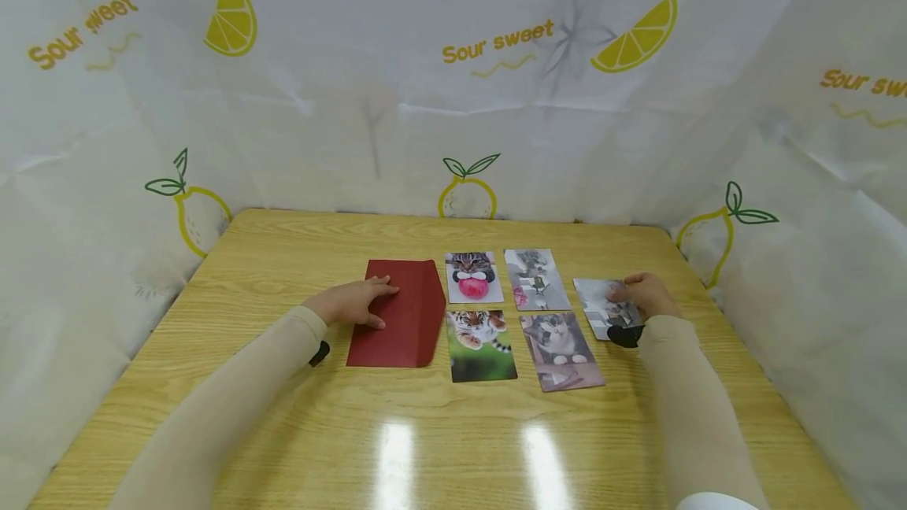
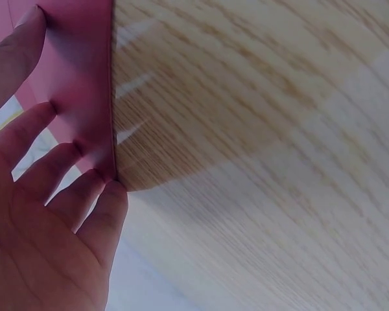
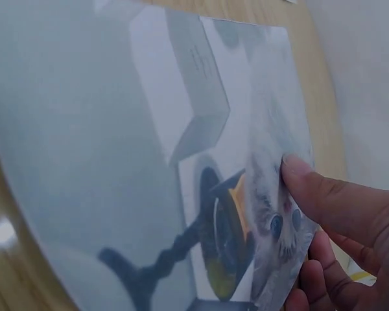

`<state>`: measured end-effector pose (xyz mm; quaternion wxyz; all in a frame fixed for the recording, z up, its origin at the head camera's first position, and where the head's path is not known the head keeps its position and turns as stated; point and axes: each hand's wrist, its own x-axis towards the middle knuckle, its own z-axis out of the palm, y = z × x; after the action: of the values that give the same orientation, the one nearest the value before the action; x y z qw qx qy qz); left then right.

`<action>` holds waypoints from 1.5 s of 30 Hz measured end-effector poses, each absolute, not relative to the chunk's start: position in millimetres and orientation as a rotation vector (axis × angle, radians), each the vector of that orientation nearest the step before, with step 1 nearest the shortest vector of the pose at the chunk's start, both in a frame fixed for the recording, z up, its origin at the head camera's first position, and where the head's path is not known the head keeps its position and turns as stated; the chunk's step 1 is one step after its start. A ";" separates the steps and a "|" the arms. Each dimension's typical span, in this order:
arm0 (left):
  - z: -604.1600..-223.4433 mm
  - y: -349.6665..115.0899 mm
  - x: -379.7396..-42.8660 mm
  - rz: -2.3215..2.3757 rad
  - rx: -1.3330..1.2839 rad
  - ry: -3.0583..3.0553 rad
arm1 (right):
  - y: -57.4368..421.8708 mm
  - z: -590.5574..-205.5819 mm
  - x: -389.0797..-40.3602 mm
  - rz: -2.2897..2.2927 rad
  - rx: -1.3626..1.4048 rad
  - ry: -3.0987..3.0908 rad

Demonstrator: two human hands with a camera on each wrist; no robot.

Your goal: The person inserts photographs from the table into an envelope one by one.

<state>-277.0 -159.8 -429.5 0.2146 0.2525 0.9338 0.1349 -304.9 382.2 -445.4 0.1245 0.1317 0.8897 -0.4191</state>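
Observation:
My left hand rests with spread fingers on a red envelope, whose pointed flap faces right. In the left wrist view, the fingertips touch the envelope near its edge. At the right, my right hand pinches a cat photo card by its right edge. Up close in the right wrist view, the thumb lies on the card's printed face and the other fingers curl behind it. The card shows a pale cat and greyish shapes.
Between the hands lie a card of a cat with a pink ball, a tiger cub card, a greyish cat card and a card of a cat with raised paws. A lemon-print cloth hangs behind the wooden table.

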 end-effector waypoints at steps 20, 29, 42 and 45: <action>-428.6 -157.1 -276.5 0.354 0.702 2.597 | 380.0 -430.0 -289.9 -1.297 0.153 2.845; -428.0 -158.9 -277.0 0.357 0.701 2.598 | 379.4 -396.3 -284.0 -1.309 0.034 2.896; -428.1 -159.6 -275.9 0.363 0.709 2.594 | 340.1 -349.3 -274.5 -1.674 -0.032 2.842; -428.0 -159.2 -275.8 0.366 0.716 2.590 | 321.2 -344.6 -272.1 -1.767 -0.084 2.779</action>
<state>-275.8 -159.2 -428.0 0.2131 0.2580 0.9331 0.1318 -272.1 321.2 -344.6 -0.0763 -0.0253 0.8412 -0.5347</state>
